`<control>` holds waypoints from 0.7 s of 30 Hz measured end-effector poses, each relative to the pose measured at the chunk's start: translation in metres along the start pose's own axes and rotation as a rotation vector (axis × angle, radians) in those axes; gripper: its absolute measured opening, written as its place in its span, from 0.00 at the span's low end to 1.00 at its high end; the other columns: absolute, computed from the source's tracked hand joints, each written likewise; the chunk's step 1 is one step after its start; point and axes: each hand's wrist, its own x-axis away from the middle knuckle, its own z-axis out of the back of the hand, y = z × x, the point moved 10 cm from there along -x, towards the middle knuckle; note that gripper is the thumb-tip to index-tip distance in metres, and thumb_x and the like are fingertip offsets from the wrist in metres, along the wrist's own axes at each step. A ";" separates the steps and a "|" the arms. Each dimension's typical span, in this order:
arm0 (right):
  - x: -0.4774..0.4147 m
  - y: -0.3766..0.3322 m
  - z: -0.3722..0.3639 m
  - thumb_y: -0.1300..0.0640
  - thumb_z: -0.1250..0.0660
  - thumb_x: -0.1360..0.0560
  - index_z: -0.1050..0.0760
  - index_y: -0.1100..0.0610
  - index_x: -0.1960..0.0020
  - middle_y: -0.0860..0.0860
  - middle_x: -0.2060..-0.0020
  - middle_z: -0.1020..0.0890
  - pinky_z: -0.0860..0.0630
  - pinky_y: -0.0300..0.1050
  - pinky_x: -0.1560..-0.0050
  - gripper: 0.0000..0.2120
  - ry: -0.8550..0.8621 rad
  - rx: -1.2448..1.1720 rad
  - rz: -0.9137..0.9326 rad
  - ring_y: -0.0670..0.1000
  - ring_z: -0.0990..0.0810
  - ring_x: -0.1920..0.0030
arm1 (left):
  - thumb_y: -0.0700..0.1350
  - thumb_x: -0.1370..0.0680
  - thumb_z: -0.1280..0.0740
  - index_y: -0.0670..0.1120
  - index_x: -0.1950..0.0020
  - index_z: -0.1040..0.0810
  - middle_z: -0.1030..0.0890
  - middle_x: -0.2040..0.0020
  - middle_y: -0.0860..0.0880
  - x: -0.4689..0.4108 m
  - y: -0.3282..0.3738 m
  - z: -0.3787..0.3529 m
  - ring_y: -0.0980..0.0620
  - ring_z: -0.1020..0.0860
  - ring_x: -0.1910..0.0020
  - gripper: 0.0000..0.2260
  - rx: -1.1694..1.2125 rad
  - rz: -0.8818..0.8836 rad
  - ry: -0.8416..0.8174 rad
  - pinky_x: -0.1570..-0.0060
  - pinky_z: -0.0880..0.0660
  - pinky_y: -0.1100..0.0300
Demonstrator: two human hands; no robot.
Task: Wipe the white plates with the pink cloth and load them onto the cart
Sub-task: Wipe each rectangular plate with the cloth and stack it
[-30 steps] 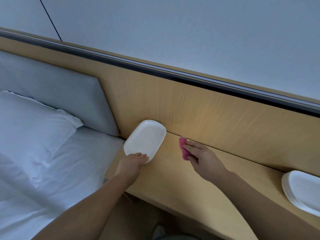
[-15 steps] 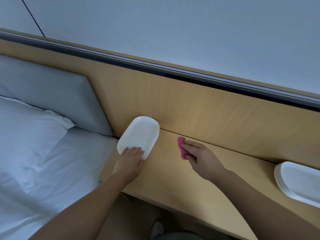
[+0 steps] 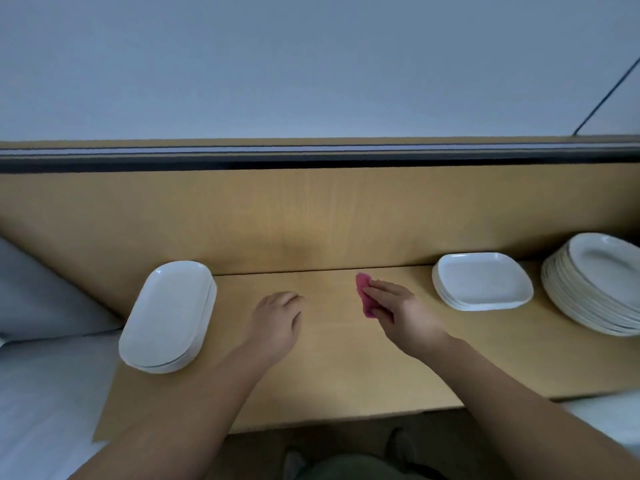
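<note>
Head view is now turned more to the right than it was half a second ago, so more of the long wooden shelf [image 3: 346, 372] is seen, with the bed [image 3: 41, 403] at the left edge. A tall pile of round plates [image 3: 595, 285] is seen at the far right end. The oval plates [image 3: 169, 313] are stacked at the left end of the shelf, next to the bed. A small pile of square plates [image 3: 483, 280] is set just left of the round ones. The top oval plate was touched by the left hand [image 3: 277, 327] a moment ago, but it has been let go. That hand is now held over the bare wood, between the oval plates and the cloth, with its fingers loosely curled and nothing in them. The pink cloth [image 3: 363, 297] is still gripped in the fingers of the right hand [image 3: 398, 313], close to the square plates. It is judged that the oval plate is done with, and that a plate from the right piles will likely be taken next. No cart is seen, so loading cannot be checked.
</note>
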 end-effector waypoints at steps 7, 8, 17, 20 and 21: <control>0.065 0.075 0.084 0.70 0.38 0.24 0.23 0.63 0.45 0.48 0.55 0.22 0.22 0.52 0.54 0.10 0.171 0.012 -0.140 0.49 0.23 0.57 | 0.42 0.25 0.33 0.45 0.45 0.20 0.19 0.49 0.48 -0.065 0.112 -0.036 0.45 0.20 0.50 0.09 0.059 -0.160 -0.056 0.57 0.23 0.55; 0.072 0.087 0.093 0.69 0.38 0.24 0.23 0.63 0.45 0.48 0.56 0.22 0.23 0.52 0.54 0.10 0.173 0.020 -0.155 0.49 0.24 0.57 | 0.43 0.23 0.37 0.46 0.43 0.22 0.19 0.49 0.49 -0.073 0.127 -0.044 0.45 0.21 0.50 0.10 0.068 -0.153 -0.084 0.57 0.24 0.54; 0.110 0.191 0.158 0.69 0.36 0.25 0.22 0.64 0.43 0.54 0.50 0.19 0.20 0.50 0.50 0.11 0.211 0.026 -0.228 0.51 0.21 0.53 | 0.48 0.18 0.44 0.47 0.33 0.28 0.20 0.49 0.48 -0.142 0.236 -0.117 0.45 0.22 0.51 0.16 0.048 -0.153 -0.186 0.60 0.29 0.55; 0.110 0.218 0.169 0.69 0.36 0.25 0.21 0.64 0.44 0.54 0.49 0.19 0.21 0.52 0.52 0.11 0.190 0.033 -0.211 0.52 0.21 0.54 | 0.50 0.18 0.45 0.48 0.28 0.35 0.19 0.51 0.48 -0.163 0.241 -0.141 0.45 0.22 0.54 0.18 0.024 -0.035 -0.249 0.57 0.25 0.54; 0.109 0.226 0.171 0.69 0.36 0.25 0.22 0.64 0.44 0.54 0.50 0.19 0.21 0.53 0.53 0.11 0.181 0.035 -0.204 0.52 0.21 0.54 | 0.51 0.18 0.46 0.47 0.29 0.35 0.19 0.53 0.48 -0.169 0.241 -0.149 0.45 0.22 0.55 0.18 0.014 0.003 -0.263 0.57 0.24 0.53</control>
